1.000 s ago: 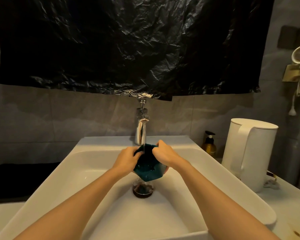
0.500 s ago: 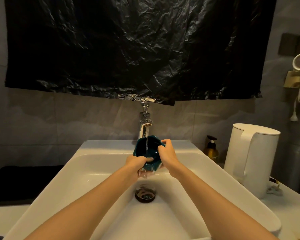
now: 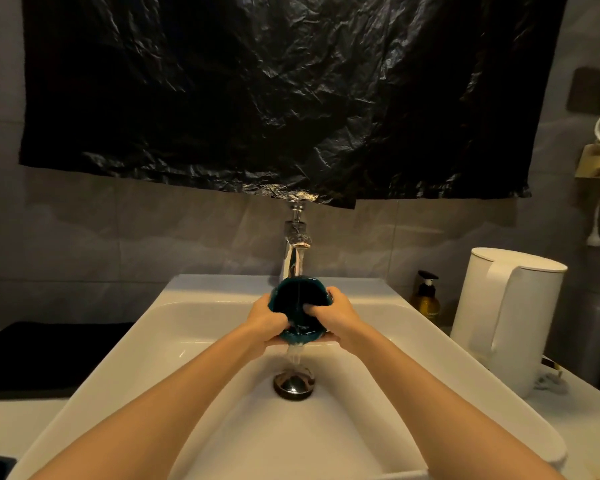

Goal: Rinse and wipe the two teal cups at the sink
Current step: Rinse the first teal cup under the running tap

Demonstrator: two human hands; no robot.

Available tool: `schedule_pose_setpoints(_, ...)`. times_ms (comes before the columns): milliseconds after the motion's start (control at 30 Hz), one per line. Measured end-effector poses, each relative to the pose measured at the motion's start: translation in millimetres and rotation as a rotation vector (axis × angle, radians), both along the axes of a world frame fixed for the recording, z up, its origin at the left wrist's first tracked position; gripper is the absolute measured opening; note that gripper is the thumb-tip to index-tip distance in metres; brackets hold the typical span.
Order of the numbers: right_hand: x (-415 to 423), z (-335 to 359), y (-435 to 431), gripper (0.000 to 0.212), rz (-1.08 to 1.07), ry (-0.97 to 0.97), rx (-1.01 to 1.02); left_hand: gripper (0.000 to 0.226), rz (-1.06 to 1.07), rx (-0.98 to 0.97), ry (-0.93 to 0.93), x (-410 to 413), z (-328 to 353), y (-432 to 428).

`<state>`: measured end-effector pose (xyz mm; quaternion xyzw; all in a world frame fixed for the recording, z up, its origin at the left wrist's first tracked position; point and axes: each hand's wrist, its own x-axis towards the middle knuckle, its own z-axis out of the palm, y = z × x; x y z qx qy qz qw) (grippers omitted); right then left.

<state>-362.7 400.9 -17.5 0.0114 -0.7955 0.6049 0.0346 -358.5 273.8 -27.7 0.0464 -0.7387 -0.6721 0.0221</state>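
Note:
One teal cup is held under the chrome tap, its mouth tilted toward me. A thin stream of water runs into it and spills from its lower edge toward the drain. My left hand grips the cup's left side and underside. My right hand holds the right side, with fingers curled over the rim into the cup. Both hands are above the white sink basin. I see no second teal cup.
A white kettle stands on the counter to the right, with an amber pump bottle behind it. A black mat lies left of the sink. Black plastic sheeting hangs on the wall above the tap.
The cup has turned from mouth-down over the drain to mouth toward me under the running stream. My right fingers have moved inside the rim. Water now spills out below.

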Motion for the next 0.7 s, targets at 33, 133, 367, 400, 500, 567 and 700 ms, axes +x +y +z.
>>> schedule_pose_setpoints(33, 0, -1, 1, 0.04, -0.015, 0.01, 0.035, 0.051, 0.019, -0.036, 0.028, -1, -1, 1)
schedule_pose_setpoints(133, 1, -2, 2, 0.05, -0.037, 0.045, 0.06, 0.052, 0.091, -0.122, 0.072, -1, 2, 3)
schedule_pose_setpoints(367, -1, -1, 5, 0.019, -0.118, 0.139, 0.091, 0.054, -0.077, -0.048, 0.054, 1, 8, -3)
schedule_pose_setpoints(400, 1, -1, 6, 0.026, -0.06, 0.143, 0.104, 0.057, -0.115, -0.032, 0.046, 2, 8, -6)
schedule_pose_setpoints(500, 4, -1, 7, 0.054, -0.021, 0.24, 0.237, 0.061, -0.2, 0.023, 0.033, 5, 9, -12)
schedule_pose_setpoints(567, 4, 1, 6, 0.058, -0.096, 0.287, 0.332, 0.062, -0.229, 0.026, 0.044, 8, 12, -12)
schedule_pose_setpoints(700, 6, 4, 4, 0.051, -0.222, 0.227, 0.455, 0.063, -0.298, -0.023, 0.054, 13, 13, -10)
